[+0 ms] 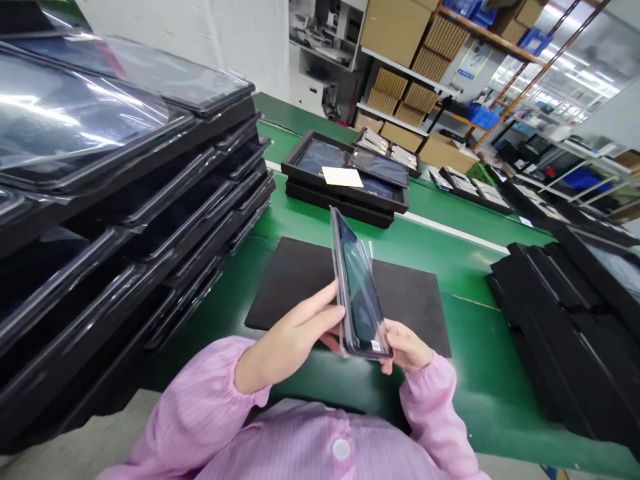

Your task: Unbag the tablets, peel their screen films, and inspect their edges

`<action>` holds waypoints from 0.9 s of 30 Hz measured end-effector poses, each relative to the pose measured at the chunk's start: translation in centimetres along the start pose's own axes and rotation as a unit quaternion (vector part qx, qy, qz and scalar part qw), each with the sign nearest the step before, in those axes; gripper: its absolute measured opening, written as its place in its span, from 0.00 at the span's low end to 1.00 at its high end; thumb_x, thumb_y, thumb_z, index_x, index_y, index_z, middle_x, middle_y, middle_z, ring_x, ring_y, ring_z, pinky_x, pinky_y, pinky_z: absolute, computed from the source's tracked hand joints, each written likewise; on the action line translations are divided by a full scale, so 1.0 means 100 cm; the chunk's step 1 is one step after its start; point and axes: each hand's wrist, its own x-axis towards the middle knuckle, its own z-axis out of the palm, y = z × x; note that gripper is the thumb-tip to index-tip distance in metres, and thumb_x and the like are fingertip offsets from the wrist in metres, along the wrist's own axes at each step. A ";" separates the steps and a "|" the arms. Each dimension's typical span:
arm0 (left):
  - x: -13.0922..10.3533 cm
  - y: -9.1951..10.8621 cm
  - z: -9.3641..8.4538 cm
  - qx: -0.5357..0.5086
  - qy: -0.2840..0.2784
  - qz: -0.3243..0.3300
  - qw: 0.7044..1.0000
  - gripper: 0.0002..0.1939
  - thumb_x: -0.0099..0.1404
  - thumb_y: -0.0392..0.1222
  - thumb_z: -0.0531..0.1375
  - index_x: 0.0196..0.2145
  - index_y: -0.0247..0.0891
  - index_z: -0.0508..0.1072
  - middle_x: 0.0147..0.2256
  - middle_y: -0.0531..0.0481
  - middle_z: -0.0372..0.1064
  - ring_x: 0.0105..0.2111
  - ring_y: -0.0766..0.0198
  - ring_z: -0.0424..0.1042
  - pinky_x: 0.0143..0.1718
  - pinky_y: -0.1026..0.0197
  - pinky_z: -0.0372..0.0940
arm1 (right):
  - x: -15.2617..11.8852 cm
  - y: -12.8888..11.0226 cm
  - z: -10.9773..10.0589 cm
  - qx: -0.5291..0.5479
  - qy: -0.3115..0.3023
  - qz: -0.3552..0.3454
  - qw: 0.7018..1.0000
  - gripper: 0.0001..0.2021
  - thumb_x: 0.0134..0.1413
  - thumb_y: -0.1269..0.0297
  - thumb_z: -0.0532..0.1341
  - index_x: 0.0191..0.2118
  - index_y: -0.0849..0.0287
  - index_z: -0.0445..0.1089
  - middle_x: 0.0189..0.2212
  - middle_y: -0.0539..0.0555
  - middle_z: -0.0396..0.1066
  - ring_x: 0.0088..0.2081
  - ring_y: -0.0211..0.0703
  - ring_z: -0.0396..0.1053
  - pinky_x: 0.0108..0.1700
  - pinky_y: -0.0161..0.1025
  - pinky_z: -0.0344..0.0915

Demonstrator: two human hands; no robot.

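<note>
A tablet [361, 293] in clear plastic film is held up and tilted between my two hands, with a small white label near its lower corner. My left hand [305, 323] grips its left long edge, fingers partly hidden behind it. At the lower right corner, my right hand [404, 345] pinches the tablet's edge. Beneath it, a black mat [415, 300] lies flat on the green table [470, 380].
Tall stacked black trays of film-covered tablets [200, 160] rise at the left. Ahead stand black trays [345, 208] with tablets and a yellowish label sheet [343, 177] on top. More black trays [565, 333] are piled at the right. Shelves with cardboard boxes [395, 33] stand behind.
</note>
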 end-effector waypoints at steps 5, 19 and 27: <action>0.008 0.003 0.001 0.011 0.021 -0.007 1.000 0.40 0.60 0.62 0.67 0.64 0.37 0.72 0.22 0.56 0.67 0.25 0.64 0.69 0.32 0.61 0.73 | -0.011 0.009 0.002 0.008 0.013 -0.020 1.000 0.30 0.44 0.38 0.76 0.32 0.58 0.65 0.17 0.46 0.72 0.12 0.32 0.66 0.15 0.25 0.62; 0.024 -0.004 0.001 0.004 -0.048 0.023 0.999 0.36 0.63 0.66 0.64 0.61 0.41 0.74 0.42 0.40 0.82 0.43 0.50 0.83 0.32 0.63 0.72 | -0.049 -0.002 0.034 0.062 0.107 -0.050 0.991 0.27 0.49 0.41 0.75 0.34 0.62 0.72 0.14 0.42 0.64 0.09 0.25 0.51 0.10 0.22 0.46; 0.019 0.006 0.004 0.014 -0.066 0.011 0.998 0.30 0.65 0.52 0.63 0.62 0.40 0.72 0.45 0.40 0.83 0.47 0.49 0.83 0.36 0.62 0.71 | -0.053 -0.003 0.038 0.082 0.117 -0.056 0.988 0.25 0.48 0.43 0.77 0.34 0.62 0.74 0.14 0.42 0.64 0.09 0.24 0.52 0.10 0.21 0.48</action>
